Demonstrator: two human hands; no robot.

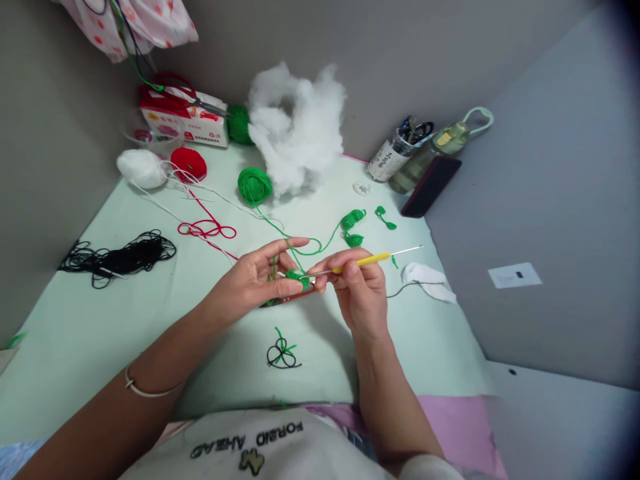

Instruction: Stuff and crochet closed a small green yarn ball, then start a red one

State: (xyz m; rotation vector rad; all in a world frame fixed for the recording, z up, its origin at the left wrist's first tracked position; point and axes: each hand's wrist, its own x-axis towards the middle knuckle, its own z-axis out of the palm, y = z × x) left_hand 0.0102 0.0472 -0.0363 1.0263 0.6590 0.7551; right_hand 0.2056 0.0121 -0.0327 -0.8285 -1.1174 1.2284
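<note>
Between thumb and fingers, my left hand [260, 273] pinches a small green crochet piece [299, 279], with green yarn running up over the fingers. A crochet hook [367, 261] with a yellow handle is gripped in my right hand [361, 287]; its metal tip meets the green piece. The working yarn leads back over the table to a green yarn ball [255, 186]. Beneath my hands lies a dark and reddish flat item [295, 295], mostly hidden. Finished-looking green crochet pieces [353, 228] rest beyond my right hand, with a smaller green piece [385, 218] beside them.
White stuffing [300, 127] is piled at the back. Red yarn [189, 165], white yarn [143, 168] and black yarn [125, 257] lie left. Scissors [207, 107] rest on a tissue pack [190, 127]. A pen cup [390, 157], bottle [413, 163] and phone [431, 187] stand right.
</note>
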